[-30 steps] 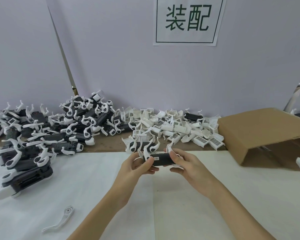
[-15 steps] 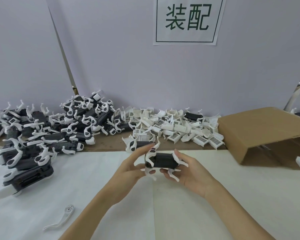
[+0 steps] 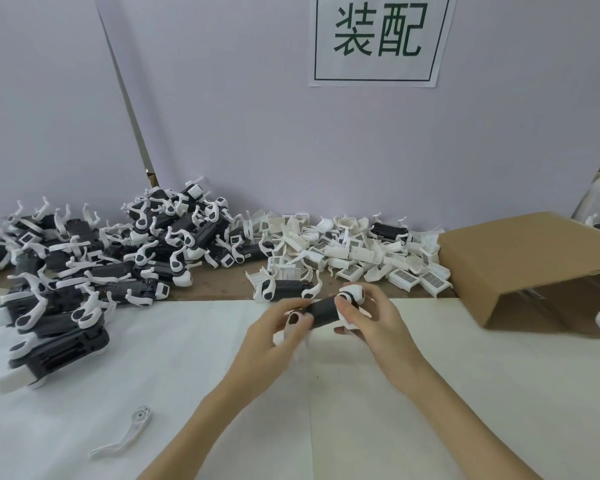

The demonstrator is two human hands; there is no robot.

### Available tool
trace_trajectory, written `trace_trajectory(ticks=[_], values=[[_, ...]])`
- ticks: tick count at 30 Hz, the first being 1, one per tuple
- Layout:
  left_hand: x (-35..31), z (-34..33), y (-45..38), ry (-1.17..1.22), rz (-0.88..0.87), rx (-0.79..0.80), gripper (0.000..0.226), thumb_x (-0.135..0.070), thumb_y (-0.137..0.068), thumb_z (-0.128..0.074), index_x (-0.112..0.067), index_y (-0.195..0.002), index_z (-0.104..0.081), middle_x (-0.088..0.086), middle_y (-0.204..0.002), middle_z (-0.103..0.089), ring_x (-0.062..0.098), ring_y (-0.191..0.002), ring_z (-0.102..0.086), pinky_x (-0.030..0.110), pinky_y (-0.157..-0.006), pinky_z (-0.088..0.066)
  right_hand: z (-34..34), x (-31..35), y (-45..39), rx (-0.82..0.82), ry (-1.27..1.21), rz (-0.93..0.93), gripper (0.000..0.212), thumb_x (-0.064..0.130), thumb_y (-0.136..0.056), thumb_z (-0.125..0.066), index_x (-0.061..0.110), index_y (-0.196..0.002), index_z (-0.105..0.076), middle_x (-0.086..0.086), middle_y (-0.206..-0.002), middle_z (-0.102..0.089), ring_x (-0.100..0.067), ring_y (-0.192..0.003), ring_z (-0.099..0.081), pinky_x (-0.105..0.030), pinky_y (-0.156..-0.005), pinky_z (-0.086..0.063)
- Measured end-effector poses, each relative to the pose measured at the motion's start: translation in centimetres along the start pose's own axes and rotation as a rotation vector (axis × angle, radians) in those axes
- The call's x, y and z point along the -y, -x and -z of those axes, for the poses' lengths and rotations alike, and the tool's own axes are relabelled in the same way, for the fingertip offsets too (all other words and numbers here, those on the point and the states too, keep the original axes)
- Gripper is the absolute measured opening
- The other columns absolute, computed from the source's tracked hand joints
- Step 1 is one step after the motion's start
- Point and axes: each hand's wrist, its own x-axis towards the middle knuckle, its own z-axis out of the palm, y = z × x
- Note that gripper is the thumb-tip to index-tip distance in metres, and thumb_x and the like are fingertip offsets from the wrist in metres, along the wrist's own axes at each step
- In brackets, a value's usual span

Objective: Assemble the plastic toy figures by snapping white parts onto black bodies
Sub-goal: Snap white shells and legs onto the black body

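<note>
Since half a second ago I have turned the black body [image 3: 321, 314] so its white legs no longer splay toward me, and its right end has tipped up. My left hand [image 3: 274, 336] pinches the left end, thumb and fingers curled round a white leg [image 3: 293, 320]; my right hand [image 3: 371, 323] wraps the other end, fingers closed over the rounded white part [image 3: 352, 294] there. Motion blur hides the joint, so I can't tell whether that part is seated. I hold the figure just above the white sheet [image 3: 153, 358].

It looks light and stiff, hard plastic. The thin curved legs are probably the weak spots, so I should grip the black trunk and press near each socket rather than lever on a leg.

Behind my hands lies the heap of loose white parts [image 3: 361, 251]; many carry barcode-like stickers too small to read. Finished figures [image 3: 84, 265] pile up at left, a cardboard box [image 3: 520, 258] lies at right. The wall sign [image 3: 378, 36] reads "装配".
</note>
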Motion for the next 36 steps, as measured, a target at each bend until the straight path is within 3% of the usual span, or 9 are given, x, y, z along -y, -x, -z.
trace_trajectory(ticks=[3,6,9,13,17,22,26,30,36], values=[[0.6,-0.6,0.3,-0.204,-0.107,-0.019,0.041,-0.023,-0.098,-0.075,-0.034,-0.135,-0.061,-0.018,-0.124,-0.069,0.005,-0.115,-0.066,0.026,-0.096,-0.053,-0.3,0.2,0.2,0.151,0.078,0.099,0.028,0.038,-0.105,-0.059,0.019,-0.123,-0.070,-0.005,-0.117,-0.075,-0.026,-0.112,-0.070,-0.033,-0.090,-0.059],[0.8,-0.9,0.3,-0.034,-0.003,-0.002,0.033,-0.008,-0.104,-0.064,-0.027,-0.130,-0.061,-0.013,-0.115,-0.076,0.011,-0.109,-0.072,0.034,-0.093,-0.058,0.1,0.5,0.4,0.339,-0.048,0.014,0.041,0.029,-0.113,-0.034,0.019,-0.138,-0.065,-0.008,-0.133,-0.070,-0.027,-0.127,-0.062,-0.034,-0.096,-0.053],[0.7,-0.7,0.4,0.108,0.061,0.098,0.034,-0.005,-0.108,-0.055,-0.020,-0.138,-0.058,-0.003,-0.122,-0.076,0.014,-0.115,-0.072,0.028,-0.101,-0.055,0.7,0.4,0.5,0.417,0.212,0.122,0.034,0.017,-0.111,-0.045,0.027,-0.137,-0.064,0.008,-0.137,-0.068,-0.011,-0.133,-0.058,-0.025,-0.105,-0.044],[1.1,-0.8,0.4,0.015,0.072,0.109,0.028,-0.011,-0.110,-0.053,-0.017,-0.138,-0.058,-0.005,-0.127,-0.073,0.011,-0.121,-0.067,0.038,-0.109,-0.050,0.7,0.4,0.6,0.447,0.239,0.162,0.034,0.012,-0.109,-0.050,0.018,-0.140,-0.061,0.008,-0.136,-0.068,-0.009,-0.132,-0.059,-0.016,-0.101,-0.045],[1.0,-0.9,0.4,0.001,0.054,0.067,0.023,-0.016,-0.109,-0.056,-0.028,-0.129,-0.059,-0.026,-0.114,-0.074,-0.004,-0.107,-0.070,0.016,-0.086,-0.050,0.6,0.7,0.6,0.507,0.248,0.176,0.047,-0.007,-0.106,-0.044,0.018,-0.143,-0.058,0.007,-0.136,-0.068,-0.010,-0.131,-0.060,-0.014,-0.100,-0.044],[0.2,-1.5,0.7,-0.177,-0.120,0.044,0.041,-0.029,-0.104,-0.066,-0.042,-0.138,-0.048,-0.030,-0.120,-0.070,-0.004,-0.110,-0.067,0.014,-0.085,-0.049,0.0,-0.9,0.5,0.243,0.440,0.319,0.051,-0.006,-0.091,-0.070,0.033,-0.124,-0.063,0.014,-0.119,-0.073,-0.010,-0.113,-0.069,-0.028,-0.098,-0.054],[-0.2,-0.7,0.6,-0.155,-0.182,0.168,0.086,-0.029,-0.093,-0.080,-0.037,-0.162,-0.030,-0.022,-0.159,-0.045,0.005,-0.150,-0.041,0.035,-0.120,-0.040,0.2,-1.5,0.4,0.210,0.408,0.425,0.047,0.001,-0.090,-0.075,0.034,-0.121,-0.061,0.012,-0.117,-0.072,-0.014,-0.115,-0.068,-0.021,-0.098,-0.052],[-0.8,0.0,1.0,-0.084,-0.127,0.240,0.108,-0.046,-0.079,-0.091,-0.048,-0.163,-0.022,-0.025,-0.163,-0.039,0.003,-0.154,-0.032,0.037,-0.125,-0.032,0.4,-1.5,0.4,0.177,0.489,0.519,0.052,-0.001,-0.089,-0.072,0.041,-0.118,-0.060,0.014,-0.113,-0.072,-0.012,-0.110,-0.068,-0.011,-0.088,-0.048],[-1.5,-2.1,1.2,0.201,-0.008,-0.050,0.039,-0.054,-0.098,-0.061,-0.034,-0.132,-0.064,-0.015,-0.123,-0.074,0.005,-0.119,-0.066,0.027,-0.101,-0.048,0.7,-1.8,0.4,0.198,0.795,0.711,0.056,-0.008,-0.089,-0.070,0.027,-0.132,-0.060,0.017,-0.129,-0.061,-0.009,-0.120,-0.062,-0.028,-0.098,-0.052]])
